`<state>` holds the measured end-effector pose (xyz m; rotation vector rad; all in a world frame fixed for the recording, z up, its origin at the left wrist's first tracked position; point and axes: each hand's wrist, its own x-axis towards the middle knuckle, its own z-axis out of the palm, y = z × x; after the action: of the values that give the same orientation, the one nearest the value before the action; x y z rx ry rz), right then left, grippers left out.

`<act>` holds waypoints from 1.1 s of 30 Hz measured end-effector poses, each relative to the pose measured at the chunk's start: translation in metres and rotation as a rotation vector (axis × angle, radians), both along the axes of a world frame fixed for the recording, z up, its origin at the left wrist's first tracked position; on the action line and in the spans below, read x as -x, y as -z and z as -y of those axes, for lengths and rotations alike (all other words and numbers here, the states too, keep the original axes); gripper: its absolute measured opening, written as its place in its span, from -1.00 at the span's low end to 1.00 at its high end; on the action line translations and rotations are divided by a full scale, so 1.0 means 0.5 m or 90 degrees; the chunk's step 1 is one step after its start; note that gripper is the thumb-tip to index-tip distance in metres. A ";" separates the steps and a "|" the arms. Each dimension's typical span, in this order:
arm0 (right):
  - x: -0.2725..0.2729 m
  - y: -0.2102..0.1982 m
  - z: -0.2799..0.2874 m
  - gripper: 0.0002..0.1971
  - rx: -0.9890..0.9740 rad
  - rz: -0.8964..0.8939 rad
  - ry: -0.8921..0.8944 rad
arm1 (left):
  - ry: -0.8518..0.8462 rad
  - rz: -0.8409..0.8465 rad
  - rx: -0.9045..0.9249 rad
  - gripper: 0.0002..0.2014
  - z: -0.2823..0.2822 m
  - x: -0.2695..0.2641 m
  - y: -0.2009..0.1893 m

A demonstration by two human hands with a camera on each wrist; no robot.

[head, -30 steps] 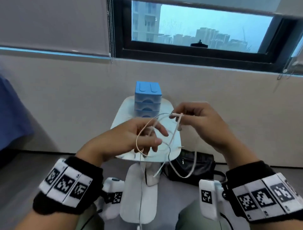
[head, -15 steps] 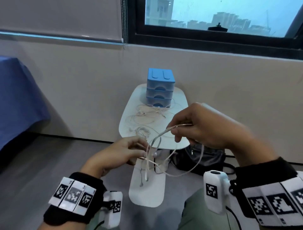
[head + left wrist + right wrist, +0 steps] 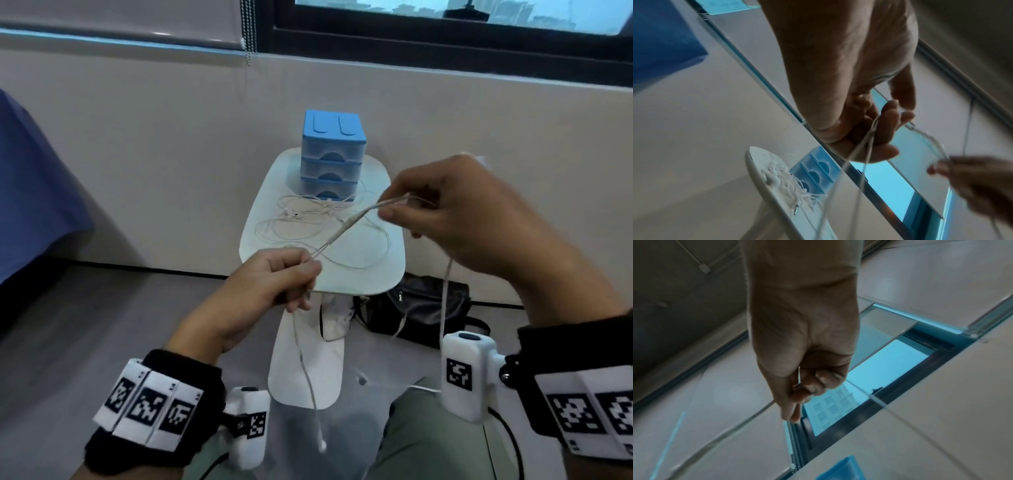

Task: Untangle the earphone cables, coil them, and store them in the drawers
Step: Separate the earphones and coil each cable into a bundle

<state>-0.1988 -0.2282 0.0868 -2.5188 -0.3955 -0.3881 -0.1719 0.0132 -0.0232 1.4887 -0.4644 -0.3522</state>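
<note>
Earphone cable (image 3: 346, 229) stretches taut in the air above the small white counter (image 3: 373, 274), pinched at one end by the curled fingers of the left hand (image 3: 270, 284) and at the other by the right hand (image 3: 455, 219). One earbud (image 3: 322, 341) dangles below, more tangled cables (image 3: 308, 219) lie before the blue drawers (image 3: 332, 161).

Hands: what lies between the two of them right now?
Head view: a taut stretch of earphone cable spans from left hand to right hand.
</note>
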 end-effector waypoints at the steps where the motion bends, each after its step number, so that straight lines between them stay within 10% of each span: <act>1: -0.008 0.005 0.020 -0.95 -0.001 0.015 0.038 | -0.007 -0.026 0.046 -0.74 -0.011 -0.002 0.000; 9: -0.065 0.116 0.123 -0.84 -0.145 0.008 0.293 | -0.027 -0.066 0.150 -0.79 -0.044 -0.028 -0.016; 12: -0.071 0.166 0.096 -0.96 -0.111 -0.149 0.217 | -0.007 -0.070 0.123 -0.81 -0.026 -0.028 -0.019; 16: -0.065 0.216 0.014 -0.50 0.012 -0.266 0.006 | 0.018 -0.073 0.093 -0.85 0.020 -0.023 -0.031; 18: -0.064 0.230 -0.030 -0.69 -0.042 -0.238 -0.085 | 0.019 -0.049 0.042 -0.83 0.042 -0.023 -0.036; 27: -0.069 0.220 0.004 -0.85 -0.173 -0.203 0.013 | -0.024 -0.093 0.095 -0.73 0.018 -0.040 -0.036; 33: -0.075 0.200 0.042 -0.81 0.068 -0.178 0.041 | 0.014 -0.072 0.081 -0.72 0.031 -0.045 -0.047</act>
<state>-0.1613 -0.2493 -0.0133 -2.6463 -0.2323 -0.0360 -0.1493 -0.0025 0.0005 1.3337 -0.4057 -0.4149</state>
